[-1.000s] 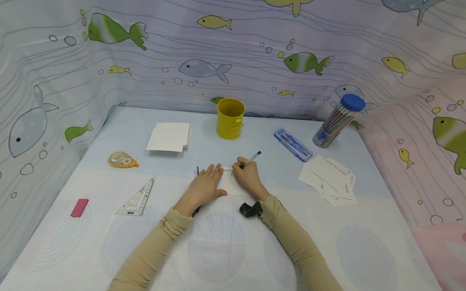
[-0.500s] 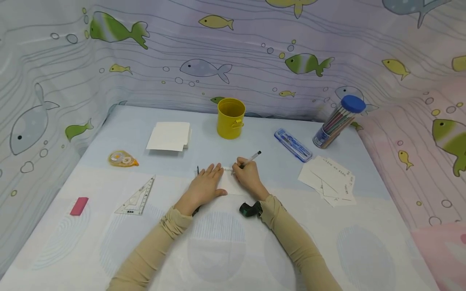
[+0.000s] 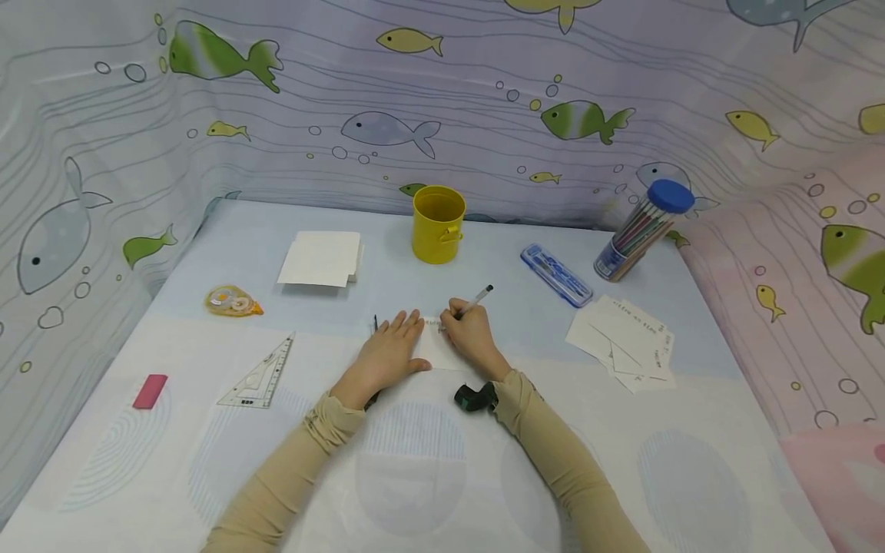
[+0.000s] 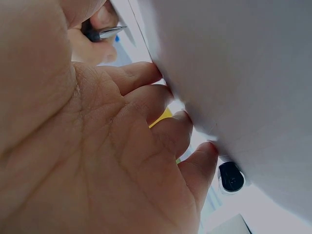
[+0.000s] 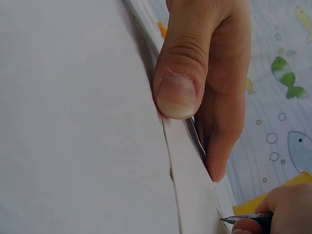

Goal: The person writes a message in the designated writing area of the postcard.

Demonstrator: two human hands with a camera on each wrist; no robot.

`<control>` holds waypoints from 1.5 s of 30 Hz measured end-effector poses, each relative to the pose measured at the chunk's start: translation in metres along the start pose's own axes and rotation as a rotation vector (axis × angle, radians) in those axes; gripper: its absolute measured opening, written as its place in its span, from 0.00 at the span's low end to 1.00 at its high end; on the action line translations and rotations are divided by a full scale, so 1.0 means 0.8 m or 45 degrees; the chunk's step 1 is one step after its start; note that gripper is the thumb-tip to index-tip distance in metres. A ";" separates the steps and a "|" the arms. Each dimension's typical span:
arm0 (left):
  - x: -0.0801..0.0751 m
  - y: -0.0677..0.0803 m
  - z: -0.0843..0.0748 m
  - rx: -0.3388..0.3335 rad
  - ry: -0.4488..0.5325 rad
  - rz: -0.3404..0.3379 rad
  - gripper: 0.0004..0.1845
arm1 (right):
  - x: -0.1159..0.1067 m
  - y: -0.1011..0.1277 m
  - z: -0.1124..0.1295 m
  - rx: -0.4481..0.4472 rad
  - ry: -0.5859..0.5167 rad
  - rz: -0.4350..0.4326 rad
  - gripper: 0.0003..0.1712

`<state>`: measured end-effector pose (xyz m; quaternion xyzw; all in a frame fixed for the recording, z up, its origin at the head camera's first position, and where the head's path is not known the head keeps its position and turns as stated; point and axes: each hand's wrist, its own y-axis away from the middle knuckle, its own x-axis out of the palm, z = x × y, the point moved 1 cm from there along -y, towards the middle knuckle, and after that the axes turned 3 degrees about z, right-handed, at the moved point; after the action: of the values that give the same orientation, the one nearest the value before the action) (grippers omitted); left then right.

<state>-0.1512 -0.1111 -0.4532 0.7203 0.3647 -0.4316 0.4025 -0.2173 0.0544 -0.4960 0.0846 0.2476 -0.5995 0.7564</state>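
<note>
My left hand [image 3: 389, 355] lies on a small white paper card [image 3: 442, 355], fingers extended and thumb out to the side. In the right wrist view its thumb [image 5: 178, 92] rests at the paper's edge. My right hand [image 3: 475, 338] pinches a pen [image 3: 477, 298] with a pale barrel and a black end, tilted up to the right. The pen's metal tip [image 5: 236, 219] is right at the card, beside small dark handwriting. A slim dark object [image 3: 376, 323] shows just beyond the left hand, which partly hides it.
A yellow bucket [image 3: 438, 230] and a paper stack [image 3: 319, 259] stand at the back. Leftward lie a correction tape [image 3: 233, 302], a set square [image 3: 260, 376] and a pink eraser [image 3: 150, 392]. To the right are a blue case [image 3: 556, 275], pencil jar [image 3: 639, 234] and written cards [image 3: 625, 338].
The pen's upper end has shifted slightly left, and the right hand has moved a touch with it. The left hand stays in place on the card.
</note>
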 end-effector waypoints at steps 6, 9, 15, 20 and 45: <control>-0.002 0.001 -0.001 0.003 0.002 -0.008 0.44 | -0.001 -0.001 0.001 0.010 0.000 0.016 0.22; -0.001 0.000 -0.001 0.001 -0.003 -0.005 0.44 | -0.001 0.000 0.001 0.021 -0.007 0.025 0.22; -0.001 0.000 -0.001 0.002 -0.003 -0.004 0.44 | -0.002 0.000 0.004 0.039 -0.022 0.054 0.22; 0.000 -0.001 0.000 -0.003 -0.007 -0.008 0.44 | -0.003 -0.001 0.005 0.026 -0.002 0.055 0.21; -0.001 0.001 -0.001 0.001 -0.002 -0.012 0.44 | -0.001 -0.001 0.000 -0.029 -0.003 -0.031 0.22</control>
<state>-0.1504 -0.1109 -0.4517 0.7184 0.3676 -0.4341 0.4004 -0.2180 0.0552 -0.4953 0.0723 0.2545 -0.6059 0.7502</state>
